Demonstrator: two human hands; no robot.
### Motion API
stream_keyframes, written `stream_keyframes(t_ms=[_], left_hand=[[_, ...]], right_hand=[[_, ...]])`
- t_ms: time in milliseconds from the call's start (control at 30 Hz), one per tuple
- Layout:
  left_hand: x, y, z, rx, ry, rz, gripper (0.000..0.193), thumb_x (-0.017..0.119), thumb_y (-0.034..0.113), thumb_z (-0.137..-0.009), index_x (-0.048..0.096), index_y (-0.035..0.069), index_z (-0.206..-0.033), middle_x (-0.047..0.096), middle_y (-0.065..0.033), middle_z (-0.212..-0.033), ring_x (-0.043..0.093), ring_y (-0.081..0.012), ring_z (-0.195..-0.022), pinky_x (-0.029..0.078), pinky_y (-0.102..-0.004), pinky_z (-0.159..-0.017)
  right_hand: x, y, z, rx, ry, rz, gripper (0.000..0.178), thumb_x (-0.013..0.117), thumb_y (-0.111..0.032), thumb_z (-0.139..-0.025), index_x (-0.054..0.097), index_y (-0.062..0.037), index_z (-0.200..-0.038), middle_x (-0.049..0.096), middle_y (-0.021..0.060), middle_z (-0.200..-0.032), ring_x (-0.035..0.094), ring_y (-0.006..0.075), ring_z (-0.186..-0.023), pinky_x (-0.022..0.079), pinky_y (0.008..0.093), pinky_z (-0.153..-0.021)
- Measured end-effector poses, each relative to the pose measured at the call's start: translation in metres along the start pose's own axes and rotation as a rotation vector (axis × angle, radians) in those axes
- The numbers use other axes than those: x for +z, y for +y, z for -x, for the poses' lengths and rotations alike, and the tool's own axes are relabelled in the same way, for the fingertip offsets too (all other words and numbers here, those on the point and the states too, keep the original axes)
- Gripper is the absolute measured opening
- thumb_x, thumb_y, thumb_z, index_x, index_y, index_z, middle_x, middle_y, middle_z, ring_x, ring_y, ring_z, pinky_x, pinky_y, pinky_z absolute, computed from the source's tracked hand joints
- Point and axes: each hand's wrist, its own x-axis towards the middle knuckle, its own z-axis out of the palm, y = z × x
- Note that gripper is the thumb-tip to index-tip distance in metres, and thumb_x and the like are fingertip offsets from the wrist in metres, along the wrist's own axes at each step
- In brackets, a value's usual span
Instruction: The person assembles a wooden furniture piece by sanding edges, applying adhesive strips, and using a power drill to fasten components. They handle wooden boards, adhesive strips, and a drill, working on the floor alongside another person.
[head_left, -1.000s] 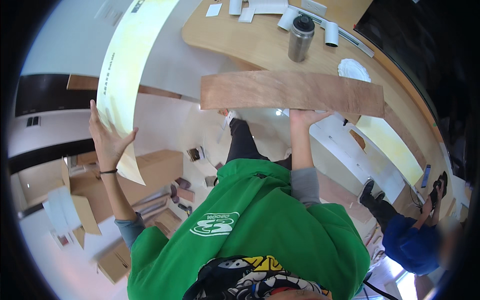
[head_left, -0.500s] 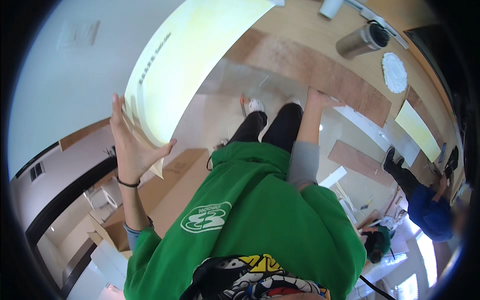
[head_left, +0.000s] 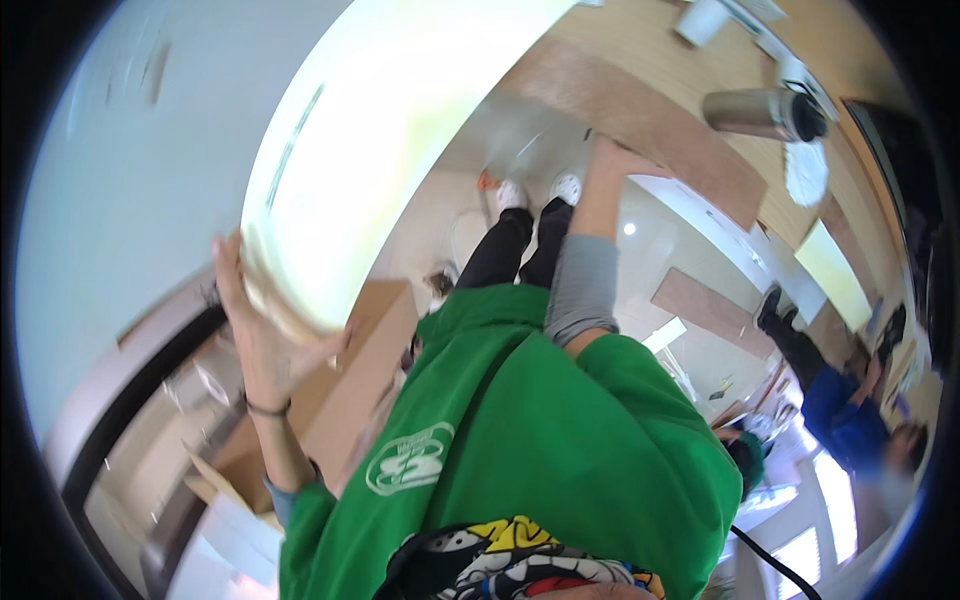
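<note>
A large pale yellow sheet [head_left: 360,130], curved and glossy with a dark printed line, rises along the wall at the upper left. My left hand [head_left: 265,330] grips its lower end, fingers on one side and thumb on the other. At the table edge, my right hand [head_left: 620,158] lies against the rim of a long reddish-brown board [head_left: 660,130], its fingers stretched out flat and partly hidden. The far end of the sheet runs out of the picture at the top.
On the table are a metal tumbler [head_left: 755,114], a white cup [head_left: 702,20] and a crumpled white thing [head_left: 806,172]. A cardboard box [head_left: 350,370] stands at my left. Another brown board [head_left: 710,312] lies on the floor. A person in blue [head_left: 845,415] is at the right.
The view has shifted and turned slightly. My left hand keeps its hold on the sheet's end. My right hand remains at the board's edge.
</note>
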Motion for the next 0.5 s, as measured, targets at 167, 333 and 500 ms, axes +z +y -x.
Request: stream_keyframes(t_ms=[167, 333, 500], left_hand=[[0.000, 0.000, -0.004, 0.002, -0.004, 0.033, 0.144, 0.086, 0.054, -0.053, -0.006, 0.003, -0.152, 0.025, -0.0240, -0.150, 0.034, -0.0388, -0.133, 0.029, -0.0524, -0.110], [-0.002, -0.002, -0.018, 0.033, -0.016, 0.002, 0.144, 0.085, 0.056, -0.052, -0.005, 0.006, -0.153, 0.026, -0.0245, -0.148, 0.031, -0.0392, -0.135, 0.029, -0.0560, -0.109], [-0.005, -0.010, -0.024, 0.037, -0.031, 0.011, 0.145, 0.086, 0.054, -0.051, -0.005, 0.003, -0.152, 0.026, -0.0258, -0.148, 0.030, -0.0416, -0.136, 0.028, -0.0570, -0.110]], right_hand=[[-0.015, 0.030, -0.011, -0.112, 0.118, 0.027, 0.096, 0.026, -0.084, -0.082, 0.034, -0.0145, -0.147, 0.035, 0.0094, -0.151, 0.032, 0.0309, -0.138, 0.027, 0.0480, -0.115], [-0.004, 0.037, -0.015, -0.161, 0.244, -0.001, 0.090, 0.023, -0.080, -0.086, 0.028, -0.0153, -0.149, 0.029, 0.0080, -0.154, 0.031, 0.0309, -0.139, 0.026, 0.0481, -0.116], [-0.006, 0.040, -0.008, -0.228, 0.305, 0.075, 0.089, 0.021, -0.078, -0.088, 0.022, -0.0154, -0.151, 0.025, 0.0099, -0.155, 0.026, 0.0310, -0.141, 0.023, 0.0480, -0.117]])
